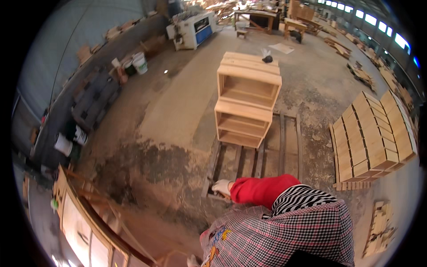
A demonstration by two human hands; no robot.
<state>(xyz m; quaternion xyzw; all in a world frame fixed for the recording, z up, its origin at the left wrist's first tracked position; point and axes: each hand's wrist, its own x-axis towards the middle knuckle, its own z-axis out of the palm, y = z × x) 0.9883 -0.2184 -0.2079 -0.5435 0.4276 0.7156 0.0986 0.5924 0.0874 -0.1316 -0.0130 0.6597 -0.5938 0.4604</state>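
Note:
My right hand (221,187), in a whitish glove below a red sleeve, reaches left across my body. Its fingers look closed on the near left corner of a low slatted wooden pallet (238,163). Two pale open-fronted wooden boxes stand at the pallet's far part: a nearer box (243,112) with a board across its open front, and a farther box (250,69). My left hand (192,260) shows only as a whitish gloved patch at the lower edge. Its fingers cannot be made out, and nothing is seen in it.
To the right, stacked pale wooden boxes (367,140) stand on a pallet, with loose wood pieces (379,227) nearer. A framed wooden piece (80,222) leans at lower left. Buckets (139,63) line the left wall. A white machine (192,30) and workbench (255,14) stand far back.

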